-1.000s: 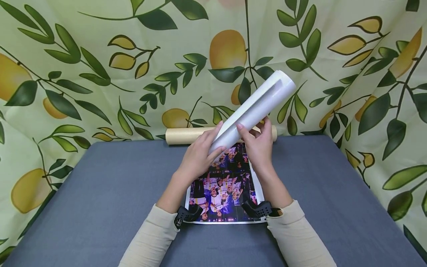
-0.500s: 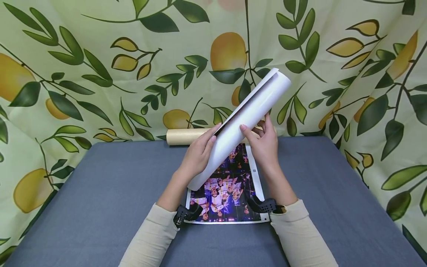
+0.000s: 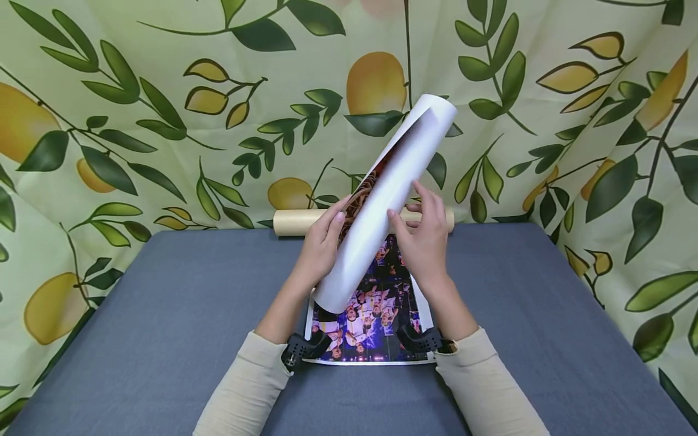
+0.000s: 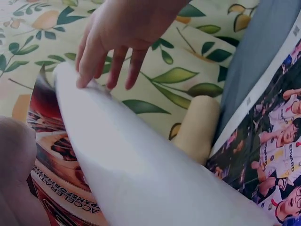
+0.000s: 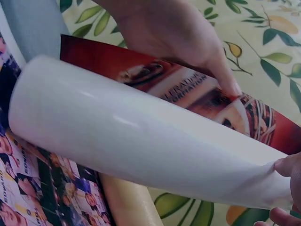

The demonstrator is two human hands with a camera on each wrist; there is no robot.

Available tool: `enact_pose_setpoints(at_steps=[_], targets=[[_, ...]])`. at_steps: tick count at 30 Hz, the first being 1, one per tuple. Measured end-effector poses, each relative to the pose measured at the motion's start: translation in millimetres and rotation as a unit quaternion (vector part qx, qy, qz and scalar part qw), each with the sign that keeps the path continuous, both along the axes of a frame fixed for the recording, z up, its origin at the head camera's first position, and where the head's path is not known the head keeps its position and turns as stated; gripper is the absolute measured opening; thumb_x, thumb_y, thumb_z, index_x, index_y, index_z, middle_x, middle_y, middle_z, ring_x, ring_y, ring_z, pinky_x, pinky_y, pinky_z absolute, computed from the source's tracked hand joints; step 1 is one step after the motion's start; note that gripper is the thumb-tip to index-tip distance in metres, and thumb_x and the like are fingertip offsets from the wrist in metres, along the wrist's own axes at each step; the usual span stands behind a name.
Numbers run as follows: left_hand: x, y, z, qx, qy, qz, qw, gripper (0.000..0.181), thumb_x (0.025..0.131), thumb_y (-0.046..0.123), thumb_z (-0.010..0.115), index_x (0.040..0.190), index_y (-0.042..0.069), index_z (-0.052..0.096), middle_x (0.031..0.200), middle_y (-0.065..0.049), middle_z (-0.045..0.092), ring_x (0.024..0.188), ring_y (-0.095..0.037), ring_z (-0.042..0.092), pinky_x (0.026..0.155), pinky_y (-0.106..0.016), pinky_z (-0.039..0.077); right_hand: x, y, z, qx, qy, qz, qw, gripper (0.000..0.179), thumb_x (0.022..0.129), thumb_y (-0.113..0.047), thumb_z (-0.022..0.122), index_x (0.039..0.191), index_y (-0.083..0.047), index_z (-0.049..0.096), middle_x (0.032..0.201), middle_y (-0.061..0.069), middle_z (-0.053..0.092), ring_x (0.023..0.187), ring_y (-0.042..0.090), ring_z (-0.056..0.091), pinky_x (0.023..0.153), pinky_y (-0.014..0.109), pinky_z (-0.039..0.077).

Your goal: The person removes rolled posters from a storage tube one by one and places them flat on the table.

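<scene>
One left hand (image 3: 318, 249) and one right hand (image 3: 428, 245) pinched, thumbs against fingers, one white-backed roll (image 3: 372, 224) mid-frame, over one printed sheet (image 3: 376, 327) and one tan tube (image 3: 294, 223); the roll had opened wider.

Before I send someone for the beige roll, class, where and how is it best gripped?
The beige roll is probably best taken near its left end, from above: it lies crosswise along the far edge of the table, and that end shows uncovered, while the raised white-backed poster crosses in front of its middle.
</scene>
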State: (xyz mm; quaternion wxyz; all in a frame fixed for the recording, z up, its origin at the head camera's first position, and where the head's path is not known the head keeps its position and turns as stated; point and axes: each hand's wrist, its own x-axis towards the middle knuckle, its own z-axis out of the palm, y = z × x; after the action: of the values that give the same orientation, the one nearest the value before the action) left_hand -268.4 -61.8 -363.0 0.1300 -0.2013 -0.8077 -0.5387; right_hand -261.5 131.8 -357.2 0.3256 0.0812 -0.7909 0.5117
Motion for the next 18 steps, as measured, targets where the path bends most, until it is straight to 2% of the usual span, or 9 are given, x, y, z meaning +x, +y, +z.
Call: enact_pose_setpoints(at_steps=[2, 4, 6, 8, 9, 11, 13, 15, 18], targets=[[0.7, 0.5, 0.9, 0.011, -0.004, 0.000, 0.9999, 0.045, 0.112, 0.028, 0.034, 0.154, 0.017, 0.044, 0.155, -0.009, 0.049, 0.137, -0.027, 0.053, 0.116, -0.045, 0.042, 0.9, -3.1, -0.2, 0.017, -0.001, 0.006, 0.9998, 0.063, 0.092, -0.014, 0.074, 0.150, -0.009, 0.049, 0.144, 0.019, 0.049, 0.112, 0.034, 0.062, 0.084, 0.048, 0.061], [1.0, 1.1, 1.5, 0.024, -0.009, -0.001, 0.9997, 0.045, 0.112, 0.028, 0.034, 0.154, 0.016, 0.043, 0.147, -0.014, 0.057, 0.115, -0.033, 0.063, 0.102, -0.048, 0.051, 1.1, -5.4, -0.9, 0.033, -0.002, 0.010, 0.9994, 0.064, 0.093, -0.014, 0.073, 0.150, -0.009, 0.048, 0.147, 0.018, 0.049, 0.113, 0.035, 0.062, 0.083, 0.049, 0.060], [1.5, 1.7, 1.9, 0.035, -0.015, 0.000, 0.9993, 0.045, 0.112, 0.027, 0.034, 0.154, 0.015, 0.043, 0.142, -0.017, 0.059, 0.096, -0.035, 0.063, 0.090, -0.047, 0.054, 1.4, -7.0, -1.2, 0.049, -0.003, 0.012, 0.9987, 0.066, 0.093, -0.017, 0.073, 0.152, -0.008, 0.046, 0.150, 0.017, 0.048, 0.114, 0.036, 0.062, 0.083, 0.049, 0.060], [1.4, 2.7, 2.6, 0.040, -0.014, 0.004, 0.9991, 0.045, 0.112, 0.026, 0.034, 0.154, 0.014, 0.044, 0.142, -0.017, 0.059, 0.103, -0.031, 0.065, 0.095, -0.042, 0.054, 1.7, -7.8, -1.4, 0.060, -0.008, 0.013, 0.9981, 0.070, 0.093, -0.022, 0.074, 0.154, -0.008, 0.043, 0.152, 0.017, 0.047, 0.115, 0.037, 0.062, 0.083, 0.049, 0.060], [1.5, 2.9, 2.7, 0.046, -0.018, 0.002, 0.9988, 0.045, 0.112, 0.026, 0.034, 0.154, 0.014, 0.044, 0.131, -0.021, 0.063, 0.092, -0.034, 0.064, 0.086, -0.041, 0.055, 1.8, -7.9, -1.3, 0.063, -0.010, 0.012, 0.9979, 0.073, 0.092, -0.024, 0.075, 0.154, -0.008, 0.042, 0.152, 0.017, 0.046, 0.115, 0.037, 0.062, 0.083, 0.049, 0.060], [1.9, 3.6, 2.8, 0.052, -0.021, 0.002, 0.9984, 0.045, 0.111, 0.025, 0.035, 0.154, 0.013, 0.044, 0.116, -0.024, 0.067, 0.088, -0.033, 0.063, 0.080, -0.033, 0.055, 2.0, -7.5, -0.9, 0.071, -0.016, 0.007, 0.9973, 0.079, 0.090, -0.031, 0.077, 0.156, -0.008, 0.039, 0.153, 0.017, 0.046, 0.116, 0.038, 0.062, 0.083, 0.049, 0.059], [2.1, 4.2, 2.7, 0.057, -0.025, 0.001, 0.9980, 0.044, 0.111, 0.025, 0.035, 0.153, 0.014, 0.045, 0.094, -0.026, 0.065, 0.081, -0.034, 0.063, 0.070, -0.028, 0.053, 2.1, -6.7, -0.6, 0.074, -0.023, 0.002, 0.9969, 0.087, 0.088, -0.036, 0.079, 0.157, -0.007, 0.036, 0.153, 0.017, 0.045, 0.117, 0.037, 0.061, 0.084, 0.051, 0.059], [3.3, 4.4, 2.9, 0.067, -0.032, -0.002, 0.9973, 0.045, 0.111, 0.024, 0.036, 0.154, 0.013, 0.044, 0.079, -0.025, 0.056, 0.064, -0.038, 0.053, 0.055, -0.027, 0.046, 1.5, -5.6, -0.6, 0.080, -0.031, -0.003, 0.9963, 0.095, 0.085, -0.040, 0.081, 0.158, -0.007, 0.032, 0.154, 0.018, 0.044, 0.118, 0.037, 0.061, 0.085, 0.052, 0.058], [4.4, 4.6, 3.8, 0.068, -0.032, -0.001, 0.9971, 0.045, 0.111, 0.023, 0.036, 0.154, 0.011, 0.043, 0.093, -0.023, 0.062, 0.065, -0.037, 0.057, 0.053, -0.028, 0.049, 1.5, -4.7, 0.1, 0.088, -0.047, -0.010, 0.9949, 0.102, 0.083, -0.045, 0.082, 0.160, -0.007, 0.027, 0.156, 0.017, 0.042, 0.120, 0.035, 0.060, 0.085, 0.050, 0.058]])
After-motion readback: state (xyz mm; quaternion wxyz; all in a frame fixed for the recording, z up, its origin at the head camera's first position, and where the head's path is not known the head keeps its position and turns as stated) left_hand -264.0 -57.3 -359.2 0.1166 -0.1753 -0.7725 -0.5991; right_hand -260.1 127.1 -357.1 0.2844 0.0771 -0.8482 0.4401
